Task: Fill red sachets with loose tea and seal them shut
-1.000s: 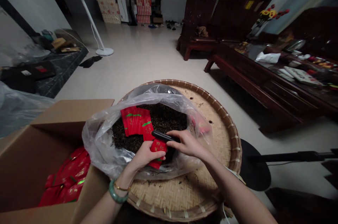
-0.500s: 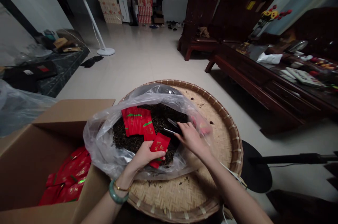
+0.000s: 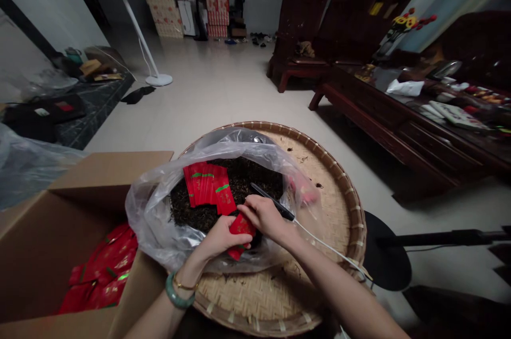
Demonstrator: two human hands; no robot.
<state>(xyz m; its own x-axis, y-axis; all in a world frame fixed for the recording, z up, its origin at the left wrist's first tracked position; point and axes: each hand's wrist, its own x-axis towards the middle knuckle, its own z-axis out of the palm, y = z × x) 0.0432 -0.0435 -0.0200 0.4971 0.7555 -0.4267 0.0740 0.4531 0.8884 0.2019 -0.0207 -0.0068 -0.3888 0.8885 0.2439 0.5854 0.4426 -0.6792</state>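
Note:
My left hand [image 3: 224,238] grips a small red packet [image 3: 241,226] with gold print, thumb across its front. My right hand [image 3: 265,216] is closed at the packet's upper end, its fingertips pinching the edge. Just behind that hand lies a black corded clamp-type tool [image 3: 284,210], like a hand-held sealer, partly covered by the hand. Under both hands, an open clear plastic bag [image 3: 149,222] holds dark loose tea leaves [image 3: 249,176]. On the leaves rests a fanned row of red packets [image 3: 205,184] with green bands.
A round woven bamboo tray [image 3: 339,211] carries the bag. At the left stands an open cardboard box [image 3: 35,243] with several red packets inside. The tool's white cord [image 3: 329,248] runs over the tray's right side. Beyond are a white fan [image 3: 138,30] and a dark wooden table [image 3: 379,121].
The sealer came off the packet's top edge, its jaws opened, and my right hand laid it down. That hand then moved left onto the packet, which my left hand kept holding.

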